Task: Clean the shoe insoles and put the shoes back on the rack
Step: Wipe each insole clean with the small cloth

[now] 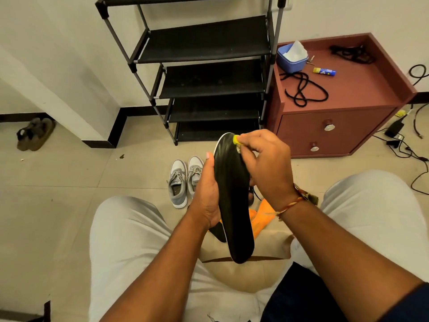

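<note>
A long black insole (pixel 232 201) stands nearly upright between my knees. My left hand (pixel 206 194) grips its left edge at mid-length. My right hand (pixel 264 163) pinches a small yellow cleaning piece (pixel 237 139) against the insole's top end. A pair of grey sneakers (pixel 183 180) sits on the floor just beyond my left hand. Orange and black shoe parts (pixel 261 214) lie under my right wrist, mostly hidden. The black shoe rack (pixel 206 73) stands against the wall ahead, and its visible shelves are bare.
A maroon bedside cabinet (pixel 336 126) stands right of the rack, with a blue tub of tissue (pixel 291 58), black laces (pixel 304 88) and a yellow-blue tube (pixel 323 71) on top. Cables and a charger (pixel 404 140) lie on the floor at right. Brown sandals (pixel 34 134) rest at far left.
</note>
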`<state>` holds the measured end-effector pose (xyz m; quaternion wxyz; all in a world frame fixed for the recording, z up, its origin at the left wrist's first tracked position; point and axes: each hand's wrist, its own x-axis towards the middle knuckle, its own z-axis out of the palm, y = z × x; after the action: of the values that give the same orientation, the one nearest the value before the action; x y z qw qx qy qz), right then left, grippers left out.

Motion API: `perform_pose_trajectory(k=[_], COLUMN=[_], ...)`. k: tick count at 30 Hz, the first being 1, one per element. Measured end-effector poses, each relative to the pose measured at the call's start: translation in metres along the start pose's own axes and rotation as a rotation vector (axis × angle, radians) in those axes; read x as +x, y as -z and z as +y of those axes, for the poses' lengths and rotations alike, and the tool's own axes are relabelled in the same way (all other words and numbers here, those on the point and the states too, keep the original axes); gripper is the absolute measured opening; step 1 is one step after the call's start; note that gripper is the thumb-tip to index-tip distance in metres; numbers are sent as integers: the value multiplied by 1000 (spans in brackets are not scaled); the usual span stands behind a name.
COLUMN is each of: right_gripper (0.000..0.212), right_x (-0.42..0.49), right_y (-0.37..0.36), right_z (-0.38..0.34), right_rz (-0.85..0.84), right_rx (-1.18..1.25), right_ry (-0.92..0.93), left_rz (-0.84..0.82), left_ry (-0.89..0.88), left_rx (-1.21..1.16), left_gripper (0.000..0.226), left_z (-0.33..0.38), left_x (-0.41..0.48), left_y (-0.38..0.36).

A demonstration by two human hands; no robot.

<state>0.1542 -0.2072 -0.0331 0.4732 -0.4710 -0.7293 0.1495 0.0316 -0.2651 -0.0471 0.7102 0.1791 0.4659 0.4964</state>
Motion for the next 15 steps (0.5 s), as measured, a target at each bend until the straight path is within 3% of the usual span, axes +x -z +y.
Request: perform_pose_trajectory(k=[3, 8, 15], right_gripper=[13, 14, 12], right_x=[-3, -18, 4], right_y=[0, -9, 2], right_z=[-2, -27, 4], right_rz=[12, -106, 46], right_rx=[10, 161, 67], right_ry=[-27, 17, -111], left_rz=[7, 34, -7], left_ry=[15, -78, 42], left_rx=[23, 23, 129], left_gripper=[79, 65, 87], left_z=[-1, -5, -4], left_x=[0, 2, 3], left_y=[-1, 1, 1])
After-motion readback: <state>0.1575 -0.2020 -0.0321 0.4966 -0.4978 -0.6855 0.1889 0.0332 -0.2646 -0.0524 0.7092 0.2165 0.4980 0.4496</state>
